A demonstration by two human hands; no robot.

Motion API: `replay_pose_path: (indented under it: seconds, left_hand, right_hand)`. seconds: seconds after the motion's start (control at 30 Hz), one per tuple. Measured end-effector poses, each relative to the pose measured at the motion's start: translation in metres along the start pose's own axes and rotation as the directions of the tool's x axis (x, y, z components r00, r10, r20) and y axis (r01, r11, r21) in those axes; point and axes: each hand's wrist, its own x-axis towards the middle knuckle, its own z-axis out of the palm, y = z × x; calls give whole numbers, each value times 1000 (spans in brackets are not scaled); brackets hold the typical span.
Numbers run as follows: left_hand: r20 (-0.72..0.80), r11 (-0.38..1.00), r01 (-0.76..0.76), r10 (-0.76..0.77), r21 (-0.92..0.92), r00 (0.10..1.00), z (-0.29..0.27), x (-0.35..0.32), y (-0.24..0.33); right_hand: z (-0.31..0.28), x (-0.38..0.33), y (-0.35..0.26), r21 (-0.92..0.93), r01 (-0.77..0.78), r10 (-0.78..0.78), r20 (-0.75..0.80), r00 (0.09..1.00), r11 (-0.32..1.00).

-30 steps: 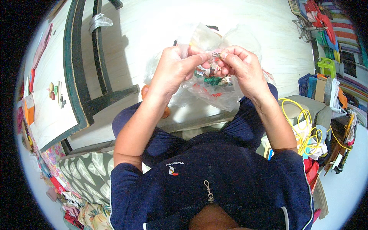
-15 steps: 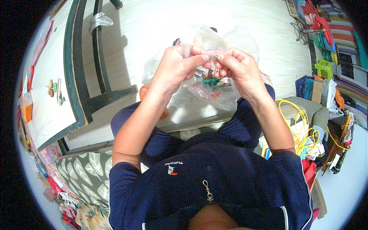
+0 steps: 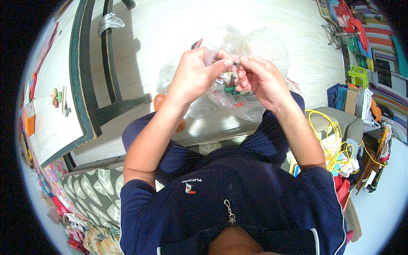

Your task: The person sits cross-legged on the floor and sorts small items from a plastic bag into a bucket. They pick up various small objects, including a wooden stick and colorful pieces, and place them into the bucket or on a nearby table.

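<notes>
My left hand [image 3: 197,74] and my right hand [image 3: 265,78] meet in front of me, fingertips nearly touching. Between them is a small dark metal piece [image 3: 237,64], too small to name. Both hands are closed, thumb against fingers, pinching at this piece from either side. Below and behind them spreads a clear plastic bag [image 3: 242,106], crumpled and open. Inside it show small mixed items, among them a green one [image 3: 230,89]; my hands partly hide them.
A dark green-edged table [image 3: 83,80] stands at the left with small objects on it. An orange slipper [image 3: 159,101] lies by my left knee. At the right are a coiled yellow cable [image 3: 335,144], a green stool [image 3: 359,76] and piled cloths. A leaf-patterned cushion [image 3: 95,193] lies beside me.
The small metal piece has turned slightly between my fingertips, and my right fingers have shifted a little. The upper part of the bag looks slightly moved. My arms stay nearly where they were.
</notes>
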Motion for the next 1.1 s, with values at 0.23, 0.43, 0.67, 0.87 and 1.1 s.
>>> replay_pose_path:
  seconds: [0.23,0.43,0.67,0.87,1.1]
  left_hand:
    - [-13,974,100,-104,-203,994,-1,4,-10]
    - [7,964,134,-136,-231,991,-2,5,-10]
    - [42,940,167,-162,-297,986,-3,6,-10]
    - [49,940,165,-157,-298,986,-3,7,-11]
    - [-30,966,118,-128,-229,991,-2,7,-8]
  right_hand:
    - [4,1,5,-277,185,-201,-30,979,943]
    - [2,3,4,-295,166,-175,-2,985,941]
    - [1,4,5,-181,132,-128,32,991,975]
    - [3,2,5,-148,124,-121,26,992,981]
    - [1,5,7,-325,218,-233,-9,972,920]
